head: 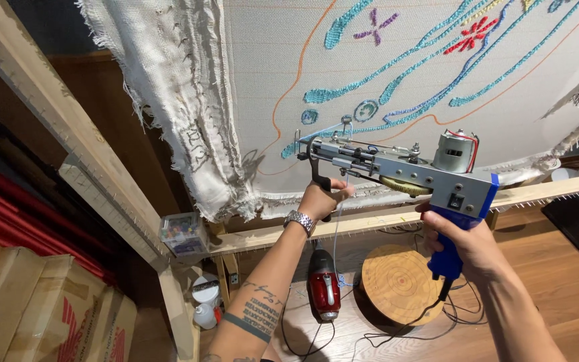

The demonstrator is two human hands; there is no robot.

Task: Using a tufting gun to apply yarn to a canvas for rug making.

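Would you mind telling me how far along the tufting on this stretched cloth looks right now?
Done: teal lines, a red flower and a purple cross are already stitched into the cloth. In hand: the tufting gun, left hand on its front handle, right hand on the blue grip, needle at a teal line's end. Left: the orange outline is unfilled and much cloth is bare.

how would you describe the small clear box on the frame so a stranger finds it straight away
Start at the wooden frame holding the stretched cloth and follow it to the lower left corner. The clear plastic box sits there, left of the left hand. Nothing else nearby is see-through with small multicoloured bits inside.
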